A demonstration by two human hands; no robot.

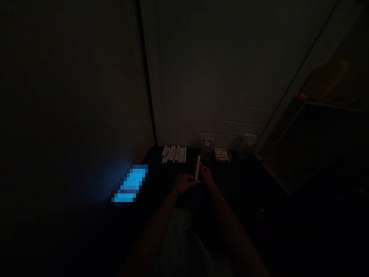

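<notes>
The scene is very dark. A white marker [198, 166] with a reddish tip stands nearly upright between my hands, above the dark tabletop. My left hand [185, 183] reaches in from the left, its fingers closed at the marker's lower end. Along the marker's right side, the fingers of my right hand [205, 174] are bent and appear to grip it too; darkness hides the exact finger contact. Beyond my hands, a row of white markers [174, 154] lies side by side at the back left of the table.
A clear case of markers [221, 154] sits at the back. Beside it stands a clear package with a dark label [206, 151], and another clear package [247, 146] is farther right. A glowing, pixelated blue screen [131, 184] is at the left. A wall [201, 77] rises behind the table.
</notes>
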